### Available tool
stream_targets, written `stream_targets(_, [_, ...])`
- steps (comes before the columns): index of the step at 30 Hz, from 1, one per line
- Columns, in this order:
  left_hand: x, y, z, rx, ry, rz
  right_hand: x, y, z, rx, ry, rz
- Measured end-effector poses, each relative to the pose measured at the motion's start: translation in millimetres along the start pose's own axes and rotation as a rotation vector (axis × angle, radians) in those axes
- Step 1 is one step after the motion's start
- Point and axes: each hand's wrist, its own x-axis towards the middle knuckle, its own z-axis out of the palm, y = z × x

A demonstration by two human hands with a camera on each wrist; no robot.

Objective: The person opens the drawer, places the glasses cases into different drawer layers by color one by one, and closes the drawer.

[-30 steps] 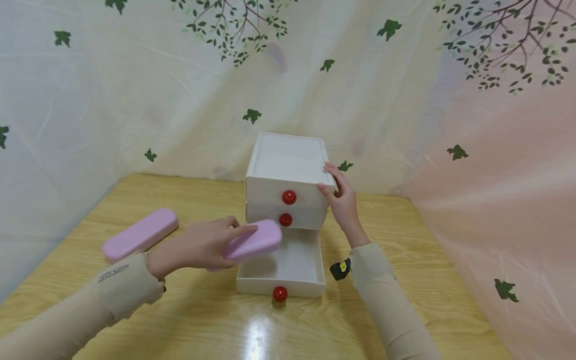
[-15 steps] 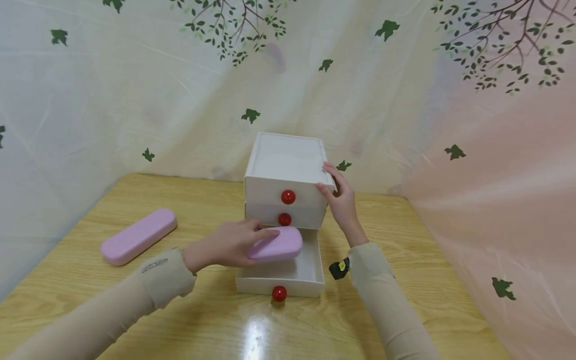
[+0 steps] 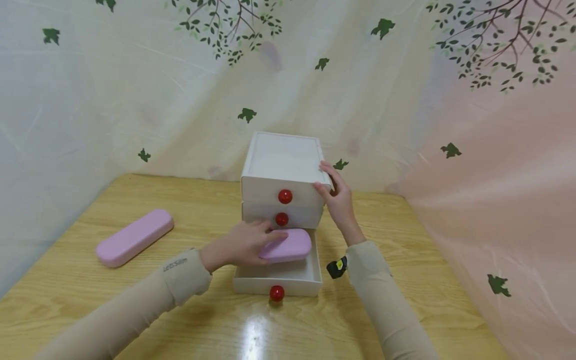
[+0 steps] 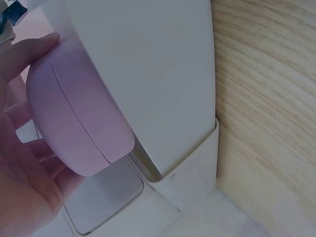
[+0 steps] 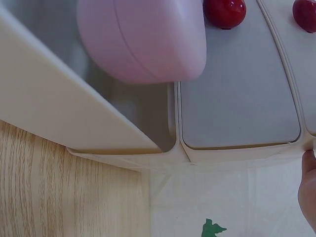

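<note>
A pink glasses case with a seam round its side is gripped by my left hand, thumb on one face and fingers on the other. It is held over the pulled-out bottom drawer of a white drawer cabinet. In the left wrist view, the case is tilted close to the drawer wall. My right hand holds the cabinet's upper right front corner, thumb at the front edge and fingers along the top. The cabinet's upper two drawers are closed, each with a red knob.
A second pink case lies on the wooden table to the left. Behind the table hangs a pale curtain printed with leaves. A black device sits at the right sleeve.
My left hand has carried the glasses case rightward, from the drawer's left side to over its inside. My right hand stays on the cabinet corner.
</note>
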Motion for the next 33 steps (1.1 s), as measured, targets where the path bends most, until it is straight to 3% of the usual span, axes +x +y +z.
stream_targets(12, [10.2, -0.2, 23.2, -0.014, -0.081, -0.01, 0.2, 1.4, 0.6, 0.014, 0.001, -0.007])
stream_targets(20, [11.3, -3.7, 40.5, -0.014, -0.057, -0.001, -0.5, 1.7, 0.6, 0.019, 0.002, -0.013])
stream_targets(26, [12.9, -6.2, 44.5, -0.026, -0.051, -0.022, -0.4, 0.8, 0.9, 0.038, 0.005, -0.017])
stream_targets(33, [18.6, -8.9, 47.6, 0.058, -0.069, -0.059, 0.4, 0.1, 0.6, 0.023, 0.005, -0.014])
